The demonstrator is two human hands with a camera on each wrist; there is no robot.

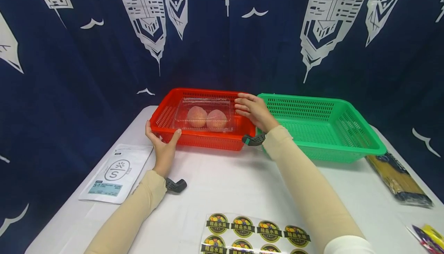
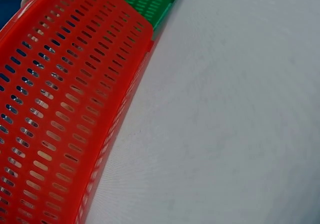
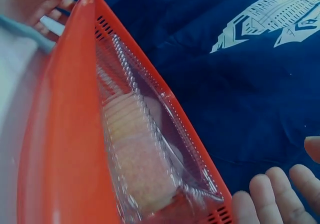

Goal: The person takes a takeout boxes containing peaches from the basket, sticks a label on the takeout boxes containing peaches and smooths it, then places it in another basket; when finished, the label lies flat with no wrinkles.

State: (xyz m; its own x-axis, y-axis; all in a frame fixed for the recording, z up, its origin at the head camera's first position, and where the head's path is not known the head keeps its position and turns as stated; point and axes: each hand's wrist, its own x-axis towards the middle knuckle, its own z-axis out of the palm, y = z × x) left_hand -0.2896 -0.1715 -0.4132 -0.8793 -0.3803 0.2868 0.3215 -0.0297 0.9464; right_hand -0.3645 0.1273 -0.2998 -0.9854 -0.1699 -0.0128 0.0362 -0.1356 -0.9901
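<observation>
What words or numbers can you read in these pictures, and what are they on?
"精品水果": on each round sticker of the sticker sheet at the near table edge.
"S" inside a circle: on the white pouch by the left hand.
The pouch's blue label has print too small to read.
The red basket, green basket, clear box and curtain show no words.

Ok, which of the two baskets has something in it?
The red basket, held by the left hand and right hand. It holds a clear clamshell box with two peaches; the green basket beside it shows nothing inside.
</observation>
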